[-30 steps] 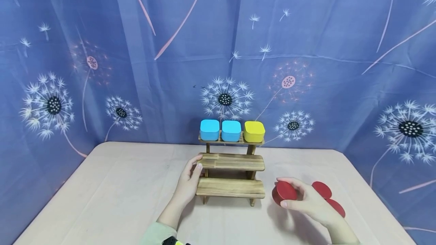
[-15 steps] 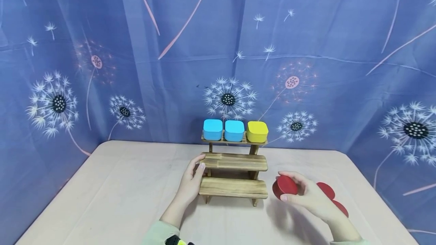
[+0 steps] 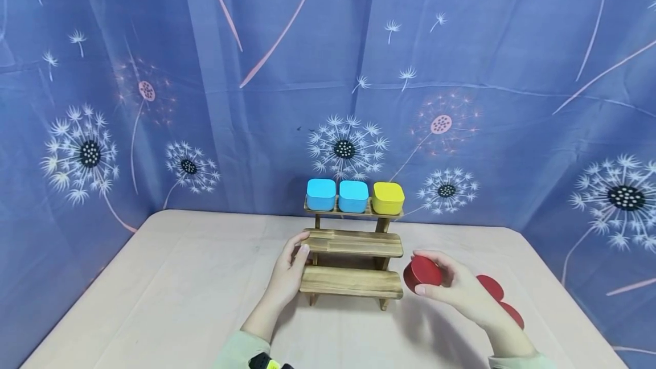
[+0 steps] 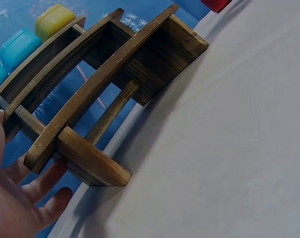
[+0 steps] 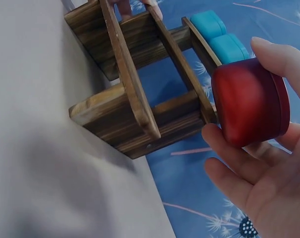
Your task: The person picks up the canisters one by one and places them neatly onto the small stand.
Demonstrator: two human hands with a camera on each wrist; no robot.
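The right hand point(image 3: 463, 292) holds a red round tin point(image 3: 422, 273) clear of the table point(image 3: 169, 300), with the fingers curled under and behind it and the thumb over its top edge; the right wrist view shows the same tin point(image 5: 250, 101) cradled between thumb and fingers. The tin sits at the fingertips of this hand, just beside the right end of the lowest step of a wooden three-step shelf point(image 3: 351, 246); whether tin and shelf touch cannot be determined. Behind the right hand, toward its wrist, two more red tins point(image 3: 493, 288) lie on the table close together. The left hand point(image 3: 288, 275) rests against the left end of the shelf with fingers extended and relaxed, fingertips at the edge of the middle step; it grips nothing. The left wrist view shows the palm and loosely spread fingers point(image 4: 46, 181) beside the shelf's left side support. On the top step, beyond both hands, stand two blue square tins point(image 3: 321, 194) side by side, and a yellow square tin point(image 3: 388, 197) sits to their right, nearer the right hand's side. A blue cloth with dandelion print point(image 3: 154, 90) hangs behind the table.
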